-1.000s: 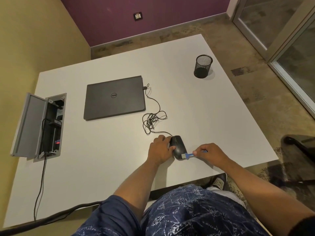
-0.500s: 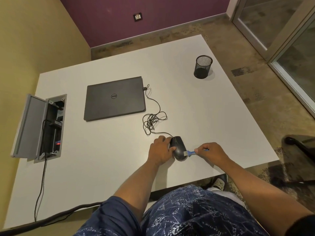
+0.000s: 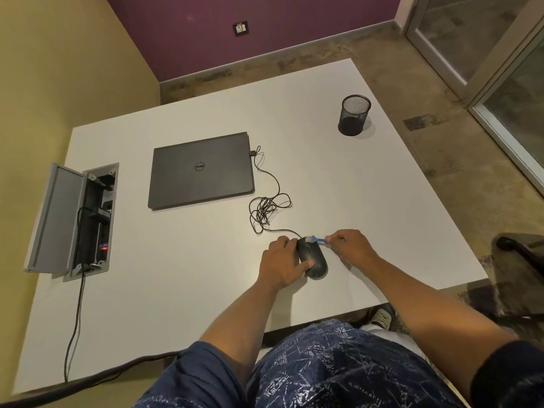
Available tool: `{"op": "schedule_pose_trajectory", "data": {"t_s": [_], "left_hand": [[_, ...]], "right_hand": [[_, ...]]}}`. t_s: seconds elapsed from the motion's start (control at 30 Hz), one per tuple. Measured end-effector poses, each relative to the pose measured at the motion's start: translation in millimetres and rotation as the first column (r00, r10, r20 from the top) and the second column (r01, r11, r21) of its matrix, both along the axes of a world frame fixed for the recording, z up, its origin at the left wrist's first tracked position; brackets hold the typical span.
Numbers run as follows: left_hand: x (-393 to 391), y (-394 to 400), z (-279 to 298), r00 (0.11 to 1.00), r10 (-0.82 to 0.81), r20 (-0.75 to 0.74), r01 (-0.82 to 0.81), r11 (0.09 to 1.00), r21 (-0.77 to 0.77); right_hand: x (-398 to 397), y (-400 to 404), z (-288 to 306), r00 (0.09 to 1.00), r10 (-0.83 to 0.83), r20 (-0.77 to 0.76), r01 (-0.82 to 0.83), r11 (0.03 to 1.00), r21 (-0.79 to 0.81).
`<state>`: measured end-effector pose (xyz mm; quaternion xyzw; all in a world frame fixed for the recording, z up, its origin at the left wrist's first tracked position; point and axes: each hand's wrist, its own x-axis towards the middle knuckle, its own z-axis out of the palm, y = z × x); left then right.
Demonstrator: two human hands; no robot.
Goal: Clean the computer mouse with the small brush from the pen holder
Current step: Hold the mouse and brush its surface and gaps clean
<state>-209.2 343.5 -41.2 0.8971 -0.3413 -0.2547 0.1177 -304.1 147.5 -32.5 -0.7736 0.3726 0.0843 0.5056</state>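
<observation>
Blue brush (image 3: pixel 316 239) bristles on smooth black oval mouse (image 3: pixel 312 257)

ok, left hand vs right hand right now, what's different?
The left hand lies over the mouse with its thumb on top, steadying it; the right hand pinches the blue brush by its handle. The left hand sits on the mouse's left side, the right hand on its right. Both are bare and work on the mouse.

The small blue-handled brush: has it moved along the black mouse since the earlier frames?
Yes. The small blue-handled brush went from the black mouse's near end to its far end, by the cable.
</observation>
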Motion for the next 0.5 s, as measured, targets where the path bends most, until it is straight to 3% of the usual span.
{"op": "schedule_pose_trajectory", "data": {"t_s": [0.13, 0.3, 0.4, 0.5], "left_hand": [[0.4, -0.4, 0.1, 1.000, 0.008, -0.008, -0.008, 1.000, -0.001], [0.8, -0.3, 0.0, 1.000, 0.003, -0.007, -0.003, 1.000, 0.004], [0.4, -1.4, 1.1, 1.000, 0.005, -0.015, -0.005, 1.000, 0.023], [-0.3, -3.2, 2.4, 1.000, -0.002, -0.019, 0.002, 0.999, 0.036]], "right_hand": [[11.9, -4.1, -1.6, 0.996, -0.064, -0.054, 0.057, 0.990, -0.125], [19.3, -11.3, 5.1, 0.999, 0.017, -0.052, -0.021, 0.996, -0.084], [17.1, -20.3, 4.4, 0.998, -0.038, -0.051, 0.029, 0.987, -0.156], [8.2, -26.4, 5.5, 0.999, -0.020, -0.036, 0.016, 0.993, -0.120]]}}
